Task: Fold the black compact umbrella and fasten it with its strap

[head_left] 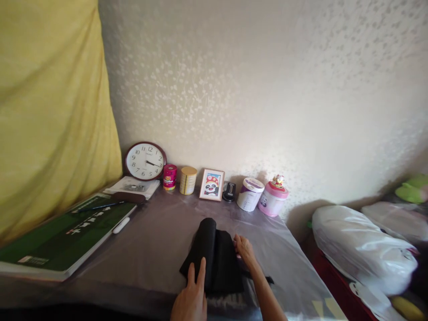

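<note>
A folded piece of black cloth (225, 261) lies on the near part of the table, with a raised, rounded fold along its left half. My left hand (192, 292) rests at its lower left; two fingers are stretched out and spread over the fold, holding nothing. At the cloth's right edge, my right hand (245, 252) has its fingers curled in against the fabric. A small pinkish bit shows by those fingertips, too small to name. A dark strap-like strip (269, 280) sticks out beneath my right forearm.
Along the wall stand a clock (146, 161), a pink can (170, 177), a yellow-lidded tin (188, 180), a panda picture frame (211, 184), a small black device (229, 191) and two tubs (250, 195). A green book (67, 236) lies left. White bags (364, 245) sit beyond the right edge.
</note>
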A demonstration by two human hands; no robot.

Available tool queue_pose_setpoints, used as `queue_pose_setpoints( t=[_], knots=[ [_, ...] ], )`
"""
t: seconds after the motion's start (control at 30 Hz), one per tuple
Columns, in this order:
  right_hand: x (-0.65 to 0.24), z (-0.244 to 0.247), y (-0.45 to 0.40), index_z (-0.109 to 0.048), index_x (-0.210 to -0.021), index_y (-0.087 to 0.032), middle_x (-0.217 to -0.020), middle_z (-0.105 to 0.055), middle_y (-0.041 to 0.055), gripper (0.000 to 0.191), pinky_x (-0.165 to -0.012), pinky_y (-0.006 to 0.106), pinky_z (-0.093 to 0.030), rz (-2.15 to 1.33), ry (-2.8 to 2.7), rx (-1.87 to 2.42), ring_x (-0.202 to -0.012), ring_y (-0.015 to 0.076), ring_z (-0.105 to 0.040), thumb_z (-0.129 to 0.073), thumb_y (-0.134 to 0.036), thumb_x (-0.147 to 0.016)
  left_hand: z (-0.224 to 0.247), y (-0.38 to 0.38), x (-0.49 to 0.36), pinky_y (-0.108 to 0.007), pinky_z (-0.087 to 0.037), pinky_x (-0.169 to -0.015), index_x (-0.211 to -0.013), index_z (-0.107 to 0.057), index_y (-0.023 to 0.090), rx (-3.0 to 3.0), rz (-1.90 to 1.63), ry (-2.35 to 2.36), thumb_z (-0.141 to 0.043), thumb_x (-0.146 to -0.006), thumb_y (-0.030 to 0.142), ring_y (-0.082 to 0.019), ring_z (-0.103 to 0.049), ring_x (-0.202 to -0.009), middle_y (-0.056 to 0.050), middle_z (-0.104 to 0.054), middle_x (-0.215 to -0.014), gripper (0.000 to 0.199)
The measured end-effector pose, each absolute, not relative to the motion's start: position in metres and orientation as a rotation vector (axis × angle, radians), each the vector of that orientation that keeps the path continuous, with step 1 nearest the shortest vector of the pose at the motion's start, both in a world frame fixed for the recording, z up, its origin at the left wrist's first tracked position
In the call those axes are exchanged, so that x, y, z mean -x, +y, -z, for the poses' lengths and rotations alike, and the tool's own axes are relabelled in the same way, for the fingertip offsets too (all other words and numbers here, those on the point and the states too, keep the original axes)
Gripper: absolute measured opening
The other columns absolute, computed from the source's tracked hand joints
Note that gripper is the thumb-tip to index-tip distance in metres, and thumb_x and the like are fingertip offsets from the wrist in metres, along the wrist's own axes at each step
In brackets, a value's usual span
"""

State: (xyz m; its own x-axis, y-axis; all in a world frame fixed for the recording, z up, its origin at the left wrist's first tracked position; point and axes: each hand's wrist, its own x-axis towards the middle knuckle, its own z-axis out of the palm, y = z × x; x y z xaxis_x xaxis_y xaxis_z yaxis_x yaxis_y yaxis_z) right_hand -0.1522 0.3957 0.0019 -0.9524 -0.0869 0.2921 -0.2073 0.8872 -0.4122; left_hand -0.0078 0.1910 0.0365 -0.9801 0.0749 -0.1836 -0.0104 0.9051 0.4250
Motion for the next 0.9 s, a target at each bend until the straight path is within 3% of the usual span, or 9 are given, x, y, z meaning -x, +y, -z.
queue_pose_setpoints(
  t=[0.13,0.27,0.57,0.9],
  knots=[
    [0.151,-0.004,0.386,-0.064,-0.071,-0.019,-0.065,-0.066,0.0070,0.045,-0.054,0.024,-0.040,-0.738,-2.804,-0.001,-0.062,0.0175,-0.062,-0.026,-0.035,-0.089,-0.035,0.192,0.006,-0.028,-0.046,-0.076,-0.138,-0.002,0.026,-0.036,-0.619,2.912,-0.032,-0.076,0.002,-0.017,-0.063,-0.089,-0.019,-0.018,-0.145,0.073],
    [0.151,-0.008,0.373,-0.065,-0.075,-0.017,-0.076,-0.069,0.0094,0.045,-0.063,0.026,-0.041,-0.913,-2.788,0.142,-0.073,0.0202,-0.064,-0.029,-0.039,-0.088,-0.034,0.193,0.006,-0.028,-0.046,-0.075,-0.138,-0.002,0.025,-0.031,-0.608,2.920,-0.033,-0.076,0.001,-0.018,-0.063,-0.089,-0.019,-0.019,-0.145,0.073],
    [0.143,0.001,0.379,-0.061,-0.063,-0.020,-0.070,-0.067,0.0080,0.036,-0.062,0.027,-0.041,-0.897,-2.759,0.148,-0.070,0.0217,-0.063,-0.035,-0.031,-0.084,-0.038,0.193,0.007,-0.029,-0.047,-0.075,-0.138,-0.003,0.024,-0.045,-0.612,2.910,-0.030,-0.077,0.002,-0.019,-0.064,-0.087,-0.021,-0.019,-0.144,0.070],
    [0.156,-0.040,0.345,-0.056,-0.057,-0.018,-0.057,-0.059,0.0011,0.039,-0.053,0.024,-0.037,-1.181,-2.634,-0.045,-0.058,0.0158,-0.054,-0.037,-0.043,-0.080,-0.042,0.193,0.007,-0.028,-0.047,-0.074,-0.138,-0.003,0.023,-0.040,-0.605,2.884,-0.033,-0.073,-0.002,-0.019,-0.064,-0.087,-0.022,-0.019,-0.144,0.076]
  ],
)
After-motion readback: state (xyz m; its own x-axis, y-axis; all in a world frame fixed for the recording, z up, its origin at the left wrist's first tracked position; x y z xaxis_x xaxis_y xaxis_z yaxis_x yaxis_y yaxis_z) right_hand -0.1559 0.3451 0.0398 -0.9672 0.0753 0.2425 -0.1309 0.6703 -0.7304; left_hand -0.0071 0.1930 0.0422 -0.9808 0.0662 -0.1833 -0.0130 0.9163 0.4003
